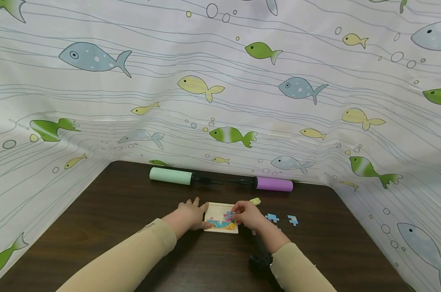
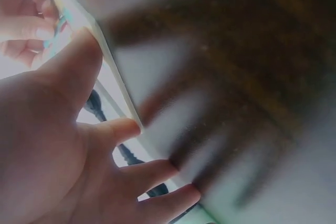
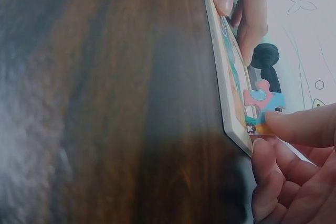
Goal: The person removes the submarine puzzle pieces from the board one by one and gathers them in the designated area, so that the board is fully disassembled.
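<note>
A shallow wooden puzzle tray (image 1: 216, 211) lies on the table with a strip of its picture filled along the near side. My left hand (image 1: 191, 215) steadies its left edge, the thumb over the rim and the other fingers spread out straight. In the right wrist view, my right hand (image 3: 302, 156) pinches a pink and blue jigsaw piece (image 3: 262, 95) between thumb and fingers. That piece is tilted up above the tray's right part. Whether it touches the pieces below cannot be told. The left wrist view shows the left thumb (image 2: 79, 61) across the tray rim (image 2: 113, 66).
Loose jigsaw pieces lie right of the tray: a yellow one (image 1: 255, 201), a blue one (image 1: 272, 217) and another blue one (image 1: 292, 220). A pink piece (image 1: 255, 232) is partly behind the right wrist. Farther back lie a green hand pump (image 1: 171, 175) and a purple one (image 1: 274, 184).
</note>
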`<state>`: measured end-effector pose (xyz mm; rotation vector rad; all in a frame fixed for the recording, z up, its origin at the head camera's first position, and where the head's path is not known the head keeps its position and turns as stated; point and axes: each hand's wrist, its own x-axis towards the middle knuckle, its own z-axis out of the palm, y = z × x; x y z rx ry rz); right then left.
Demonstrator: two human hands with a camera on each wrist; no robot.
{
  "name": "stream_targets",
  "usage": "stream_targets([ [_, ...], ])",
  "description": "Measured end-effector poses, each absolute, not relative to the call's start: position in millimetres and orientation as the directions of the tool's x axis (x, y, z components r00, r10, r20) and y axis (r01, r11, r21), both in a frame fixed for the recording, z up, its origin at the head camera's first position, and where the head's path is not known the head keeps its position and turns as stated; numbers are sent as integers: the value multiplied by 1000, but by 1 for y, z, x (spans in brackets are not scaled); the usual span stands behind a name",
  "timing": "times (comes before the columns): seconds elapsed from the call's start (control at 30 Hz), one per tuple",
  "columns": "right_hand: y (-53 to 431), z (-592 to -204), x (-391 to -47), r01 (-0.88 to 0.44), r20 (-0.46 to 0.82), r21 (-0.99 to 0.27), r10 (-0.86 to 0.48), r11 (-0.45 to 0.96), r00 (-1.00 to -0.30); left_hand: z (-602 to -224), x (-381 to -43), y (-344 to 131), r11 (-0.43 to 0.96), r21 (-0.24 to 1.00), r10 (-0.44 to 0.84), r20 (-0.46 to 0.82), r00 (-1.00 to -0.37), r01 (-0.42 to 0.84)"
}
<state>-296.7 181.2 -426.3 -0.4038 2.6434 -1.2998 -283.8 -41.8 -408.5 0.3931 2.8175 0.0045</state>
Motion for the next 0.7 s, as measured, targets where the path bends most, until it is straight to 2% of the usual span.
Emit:
stream_targets([
  [0.4, 199, -417, -296, -147, 21, -797, -217, 586, -976, -408, -285, -39, 962, 16, 265, -281, -922, 272],
  [0.7, 264, -402, -284, -99, 29, -814, -131, 572, -991, -412, -288, -39, 963, 15, 262, -284, -922, 269],
])
